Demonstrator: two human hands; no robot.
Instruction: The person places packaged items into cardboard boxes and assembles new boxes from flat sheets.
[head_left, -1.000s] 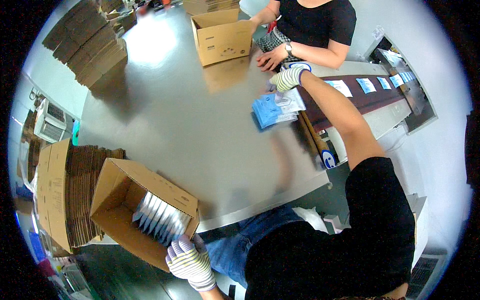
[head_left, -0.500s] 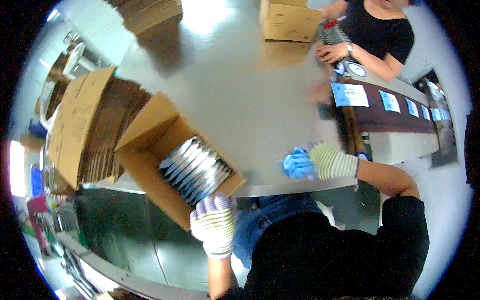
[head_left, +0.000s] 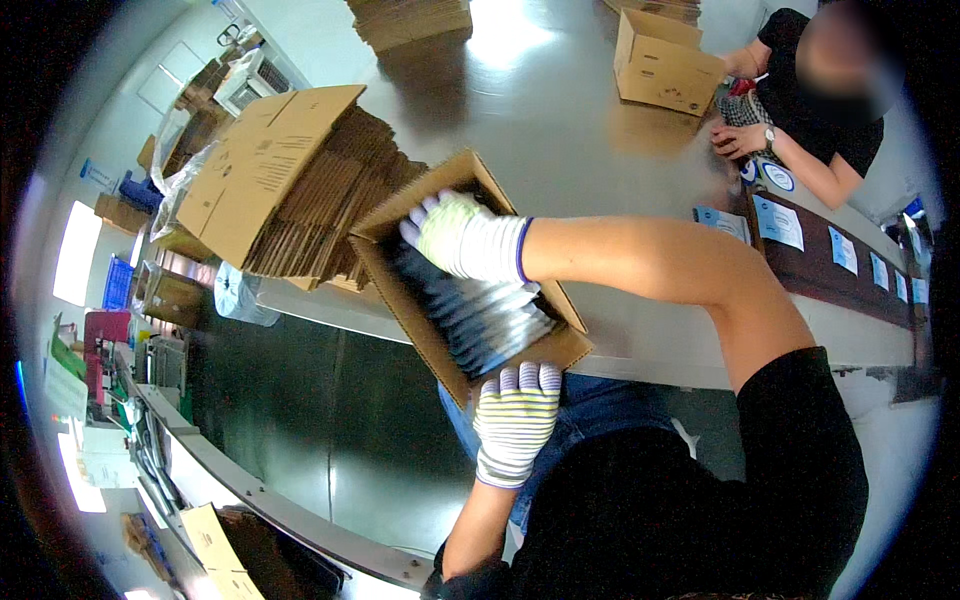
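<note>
An open brown cardboard box (head_left: 400, 290) sits tilted at the near edge of the grey table, holding a row of upright flat packets (head_left: 490, 325). My right hand (head_left: 462, 236), in a white knit glove, reaches down into the far end of the box with its fingers curled over the packets. Whether it holds any is hidden. My left hand (head_left: 515, 412), in a striped glove, grips the box's near wall from below the table edge.
A stack of flattened cartons (head_left: 290, 190) lies left of the box. Across the table another person (head_left: 800, 130) works beside a second open carton (head_left: 665, 65). Blue-and-white packets (head_left: 778, 222) lie along a dark conveyor strip on the right. A glossy dark floor lies below.
My right hand has carried the blue packets from the right side into the box. My left hand has risen to the box's near wall. The view has swung left.
</note>
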